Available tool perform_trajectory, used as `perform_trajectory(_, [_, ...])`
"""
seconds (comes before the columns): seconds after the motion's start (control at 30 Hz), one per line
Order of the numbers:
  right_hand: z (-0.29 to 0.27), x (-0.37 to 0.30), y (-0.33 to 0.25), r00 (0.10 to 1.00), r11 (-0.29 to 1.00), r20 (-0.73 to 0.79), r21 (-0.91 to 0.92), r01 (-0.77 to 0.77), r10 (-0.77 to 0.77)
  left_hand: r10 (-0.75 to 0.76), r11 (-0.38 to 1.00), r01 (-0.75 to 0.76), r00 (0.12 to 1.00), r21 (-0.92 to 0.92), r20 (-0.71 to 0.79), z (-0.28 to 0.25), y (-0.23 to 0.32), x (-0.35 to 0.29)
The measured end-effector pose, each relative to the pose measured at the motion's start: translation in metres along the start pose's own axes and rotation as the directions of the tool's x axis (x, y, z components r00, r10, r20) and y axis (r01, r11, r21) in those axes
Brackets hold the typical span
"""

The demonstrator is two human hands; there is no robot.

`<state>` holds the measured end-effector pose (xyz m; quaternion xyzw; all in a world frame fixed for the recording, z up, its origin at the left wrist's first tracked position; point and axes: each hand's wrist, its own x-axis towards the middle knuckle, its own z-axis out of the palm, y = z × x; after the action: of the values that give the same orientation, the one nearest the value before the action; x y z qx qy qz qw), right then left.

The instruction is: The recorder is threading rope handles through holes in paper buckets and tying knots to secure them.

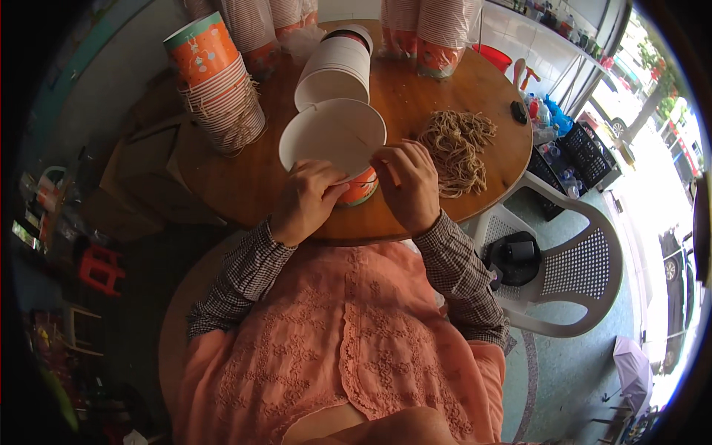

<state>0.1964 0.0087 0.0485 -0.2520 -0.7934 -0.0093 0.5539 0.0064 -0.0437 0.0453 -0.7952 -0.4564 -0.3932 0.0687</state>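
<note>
On the round table in front of me stands a paper bucket (334,133), white inside and orange printed outside, its mouth tilted toward me. At its near left rim my left hand (310,199) is closed, thumb and fingers pinching a thin string. My right hand (409,182) is closed in a pinch at the near right rim, on the string too. The thin string is hard to make out against the bucket. Beside my right hand lies a tangled pile of tan strings (457,152).
A leaning stack of orange buckets (222,111), strings hanging from it, stands at the left. Behind the front bucket lies a row of nested white buckets (337,70). Bagged bucket stacks (443,37) line the table's far side. A plastic chair (571,267) stands at the right.
</note>
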Motion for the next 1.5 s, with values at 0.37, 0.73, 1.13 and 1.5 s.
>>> perform_trajectory(0.37, [0.025,-0.005,-0.016,0.997,1.0,0.083,0.011,0.003,-0.004,-0.025,0.983,0.033,0.999,-0.181,0.046,-0.016,-0.005,0.0])
perform_trajectory(0.73, [0.02,-0.004,-0.021,0.992,0.988,0.072,0.109,-0.113,0.106,-0.263,0.909,0.27,0.962,-0.317,0.068,-0.022,-0.002,0.015])
perform_trajectory(1.13, [0.02,-0.006,-0.028,0.959,0.938,0.186,0.236,-0.253,0.212,-0.25,0.89,0.151,0.95,-0.431,-0.184,-0.005,0.006,-0.008])
perform_trajectory(1.5, [0.005,0.004,-0.04,0.959,0.891,0.118,0.354,-0.284,0.259,-0.368,0.723,0.357,0.923,-0.592,0.108,-0.014,0.002,-0.002])
